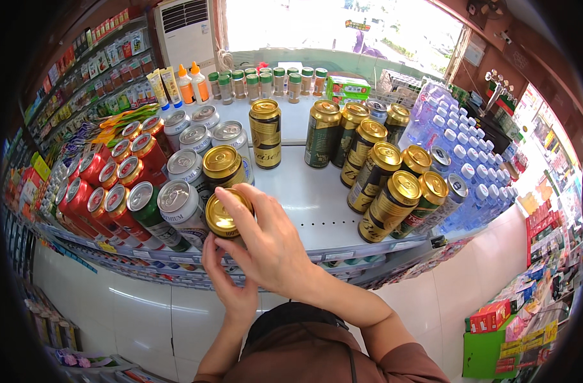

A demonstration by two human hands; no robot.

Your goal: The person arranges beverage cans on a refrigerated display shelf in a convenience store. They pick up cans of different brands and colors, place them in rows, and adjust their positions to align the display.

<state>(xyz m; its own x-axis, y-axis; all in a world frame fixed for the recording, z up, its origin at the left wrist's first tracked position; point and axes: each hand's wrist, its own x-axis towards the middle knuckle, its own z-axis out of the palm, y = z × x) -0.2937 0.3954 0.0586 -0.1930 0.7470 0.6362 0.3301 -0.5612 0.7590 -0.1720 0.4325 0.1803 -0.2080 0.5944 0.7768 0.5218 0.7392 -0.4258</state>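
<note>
My right hand [272, 244] grips the gold lid end of a black-and-gold beer can [223, 214] at the front of a white metal shelf [315, 210]. Just below it, my left hand [229, 282] has its fingertips at the can's lower front; whether they press on it is hard to tell. A second gold-topped can [223, 165] stands directly behind. White PREMIUM cans [179, 201] stand to the left of both. Another black-and-gold can [265, 134] stands upright, apart from the others, further back. To the right is a group of gold-topped cans [389, 206].
Red cans [124, 203] and a green can [148, 210] stand at the left. Green-capped spice jars [252, 85], orange-and-white squeeze bottles [199, 85] and green boxes [349, 86] line the back. Shrink-wrapped water bottles [468, 163] stand at the right, beyond the can group.
</note>
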